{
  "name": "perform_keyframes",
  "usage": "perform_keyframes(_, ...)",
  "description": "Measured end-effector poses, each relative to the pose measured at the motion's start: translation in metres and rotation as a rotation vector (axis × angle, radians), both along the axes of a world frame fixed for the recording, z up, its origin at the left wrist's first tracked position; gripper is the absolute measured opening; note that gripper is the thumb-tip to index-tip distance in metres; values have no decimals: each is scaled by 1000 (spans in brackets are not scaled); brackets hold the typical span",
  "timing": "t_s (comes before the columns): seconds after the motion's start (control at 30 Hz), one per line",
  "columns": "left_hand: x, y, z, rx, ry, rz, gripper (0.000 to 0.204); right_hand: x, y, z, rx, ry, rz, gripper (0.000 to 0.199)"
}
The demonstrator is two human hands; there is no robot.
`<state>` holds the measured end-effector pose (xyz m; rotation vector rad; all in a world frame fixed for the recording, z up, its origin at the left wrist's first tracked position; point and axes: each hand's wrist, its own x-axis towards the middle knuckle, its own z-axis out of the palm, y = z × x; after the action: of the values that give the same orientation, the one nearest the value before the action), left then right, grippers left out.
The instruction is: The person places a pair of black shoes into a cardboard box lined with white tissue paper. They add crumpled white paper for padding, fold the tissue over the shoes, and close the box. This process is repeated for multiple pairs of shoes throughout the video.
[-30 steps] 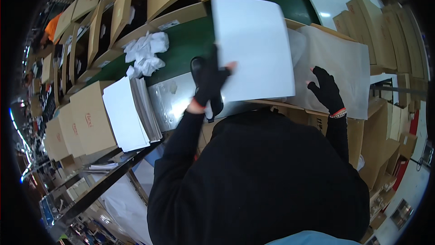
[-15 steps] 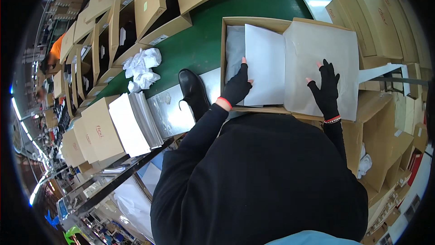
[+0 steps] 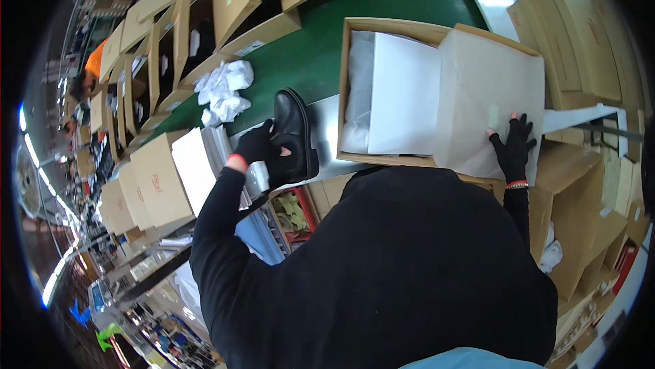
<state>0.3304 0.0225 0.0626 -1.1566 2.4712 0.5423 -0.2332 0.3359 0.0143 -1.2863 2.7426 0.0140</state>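
A black ankle boot (image 3: 292, 127) lies on its side on the metal table edge, left of an open cardboard box. My left hand (image 3: 256, 145), in a black fingerless glove, is closed on the boot's upper, its bare thumb tip showing against the leather. Inside the box (image 3: 346, 96), a white sheet (image 3: 404, 93) lies over grey tissue paper (image 3: 357, 93). Pale paper (image 3: 477, 82) covers the inside of the folded-back lid. My right hand (image 3: 516, 152), gloved the same way, rests on this paper with its fingers spread, holding nothing.
Crumpled white paper (image 3: 225, 89) lies on the green worktop (image 3: 327, 48). Left of the boot stand white sheets (image 3: 194, 171) and closed boxes (image 3: 157, 181). Open boxes (image 3: 235, 1) line the far left; upright boxes (image 3: 573, 41) stand at right. A person in orange (image 3: 94, 62) is far left.
My left hand has left the white sheet in the box and moved left onto the boot. My right hand has slid slightly down and right on the lid's paper.
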Motion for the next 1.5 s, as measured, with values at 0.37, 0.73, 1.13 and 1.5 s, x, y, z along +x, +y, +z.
perform_keyframes(0.37, -250, 27, 21, 177, 333, -361, 82, 0, 7, -19, 104, 1, -20, 85)
perform_keyframes(0.73, -56, -70, -59, -545, 780, 232, 44, 33, 14, 31, -221, -9, 9, 70)
perform_keyframes(1.13, -2, -79, -1, 194, 1185, 355, 39, 210, -119, 125, -535, -1138, 179, 58)
perform_keyframes(1.5, -131, 37, 68, 907, 1225, 18, 60, 229, -149, 138, -452, -1268, 470, 74)
